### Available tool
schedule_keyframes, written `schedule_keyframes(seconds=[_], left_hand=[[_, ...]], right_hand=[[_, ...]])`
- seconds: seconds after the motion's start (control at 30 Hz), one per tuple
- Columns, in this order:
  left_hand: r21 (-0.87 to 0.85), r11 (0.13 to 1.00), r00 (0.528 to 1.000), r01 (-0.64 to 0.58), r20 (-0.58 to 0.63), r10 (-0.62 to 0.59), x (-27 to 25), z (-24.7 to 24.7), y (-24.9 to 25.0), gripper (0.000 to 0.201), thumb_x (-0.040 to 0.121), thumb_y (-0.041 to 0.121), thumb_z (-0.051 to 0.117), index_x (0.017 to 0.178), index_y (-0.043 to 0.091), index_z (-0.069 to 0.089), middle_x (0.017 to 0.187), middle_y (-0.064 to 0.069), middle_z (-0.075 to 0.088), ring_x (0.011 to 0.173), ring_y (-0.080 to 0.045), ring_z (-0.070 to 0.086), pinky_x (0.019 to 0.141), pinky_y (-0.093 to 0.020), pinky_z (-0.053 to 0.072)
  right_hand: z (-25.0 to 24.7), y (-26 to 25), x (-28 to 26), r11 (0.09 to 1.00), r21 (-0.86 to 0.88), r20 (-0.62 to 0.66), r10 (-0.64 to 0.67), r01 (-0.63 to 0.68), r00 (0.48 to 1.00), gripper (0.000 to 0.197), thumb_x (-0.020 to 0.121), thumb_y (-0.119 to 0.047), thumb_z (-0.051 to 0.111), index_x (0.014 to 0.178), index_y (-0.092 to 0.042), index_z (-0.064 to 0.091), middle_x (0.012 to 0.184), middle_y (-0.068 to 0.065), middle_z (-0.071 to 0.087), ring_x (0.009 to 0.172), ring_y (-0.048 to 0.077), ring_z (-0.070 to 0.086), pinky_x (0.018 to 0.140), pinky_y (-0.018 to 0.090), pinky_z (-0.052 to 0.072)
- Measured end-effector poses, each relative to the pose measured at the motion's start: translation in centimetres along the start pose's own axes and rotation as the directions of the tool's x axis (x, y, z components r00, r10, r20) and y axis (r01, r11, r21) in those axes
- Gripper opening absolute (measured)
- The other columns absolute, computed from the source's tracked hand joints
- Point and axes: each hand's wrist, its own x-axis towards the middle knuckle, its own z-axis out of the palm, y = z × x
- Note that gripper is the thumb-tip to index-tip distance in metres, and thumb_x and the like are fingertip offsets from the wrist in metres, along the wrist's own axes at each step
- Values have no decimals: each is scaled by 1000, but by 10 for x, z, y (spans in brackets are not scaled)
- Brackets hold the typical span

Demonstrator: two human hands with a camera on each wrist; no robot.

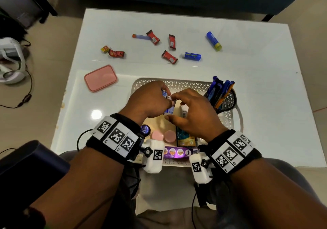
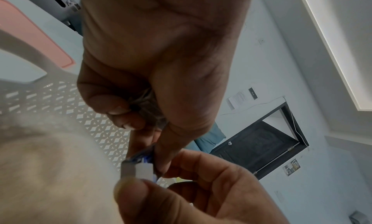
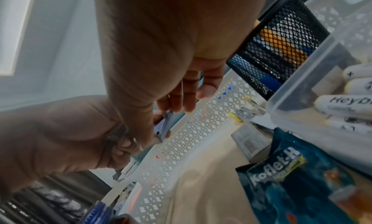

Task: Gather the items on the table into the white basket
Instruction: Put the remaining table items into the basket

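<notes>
I cannot make out much of the small packet (image 1: 168,103) between my hands: in the head view only slivers of blue and white show between the fingers, and in the left wrist view just a blue-and-white corner pokes out, blurred. My left hand (image 1: 148,99) has its fingers curled round the packet; my right hand (image 1: 191,111) pinches its near end between thumb and fingertips, the other fingers loosely bent. Both hands sit at the centre of the head frame, above the white basket (image 1: 185,84), and cover most of its inside.

What shows of the basket's contents lies low in the frame: two pink round lids (image 1: 163,136), a dark blue pouch (image 1: 185,137), a purple box (image 1: 178,152) partly behind the wrist cameras, and a blue cap (image 1: 145,129) half hidden by my left wrist. A black mesh pen cup (image 1: 227,100) stands in the basket's right end, just beside my right hand.

On the worktop (image 1: 265,87), in the upper half of the frame and well apart from the hands, lie red wrapped sweets (image 1: 169,57), two blue glue sticks (image 1: 214,41), an orange-capped tube (image 1: 141,36) and a small yellow cube (image 1: 105,49). A pink lid (image 1: 100,77) lies left of the basket.
</notes>
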Motion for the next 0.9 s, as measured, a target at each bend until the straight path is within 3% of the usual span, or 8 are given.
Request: schedule_keyframes(seconds=[0.17,0.4,0.47,0.6,0.77,0.9], left_hand=[[-34,999,999,0,53,2,-3,-3,-1,24,84,32,79,103,27,64,124,0,63,112,-18,59,94,-36,50],[-133,991,999,6,47,0,1,-6,-2,24,83,34,80,102,33,64,126,3,63,111,-18,60,92,-32,50],[-174,985,999,1,38,6,1,-6,-2,22,84,32,80,98,34,63,122,4,64,109,-17,60,90,-31,49],[-236,972,1000,0,14,3,4,-3,-2,19,85,29,79,98,32,65,112,6,65,100,-15,62,80,-29,50],[-269,963,999,15,40,-5,4,0,1,21,83,29,80,99,32,67,99,3,70,88,-19,69,80,-42,61],[-299,954,999,16,49,-1,2,1,4,22,84,25,81,100,27,66,90,0,72,61,-14,69,63,-33,61]], right_hand=[[-1,1,1,999,-8,-20,-54,53,998,52,72,-56,76,112,-23,70,98,-5,64,81,9,58,70,33,51],[-2,6,2,992,125,-54,-27,34,998,61,70,-54,83,122,-27,65,105,-12,66,85,4,62,72,21,48],[-2,6,3,987,158,-49,-10,17,999,64,68,-51,86,123,-27,64,108,-16,65,86,4,62,74,23,51],[-2,5,3,978,211,-27,14,-8,1000,69,64,-46,90,125,-30,61,104,-24,62,84,1,64,75,30,55],[-3,7,1,969,240,-9,57,-53,998,69,64,-42,91,124,-31,60,95,-16,67,83,1,65,74,29,56],[-4,9,0,954,281,25,100,-103,995,69,63,-37,93,123,-33,59,88,-14,65,78,1,66,67,21,54]])
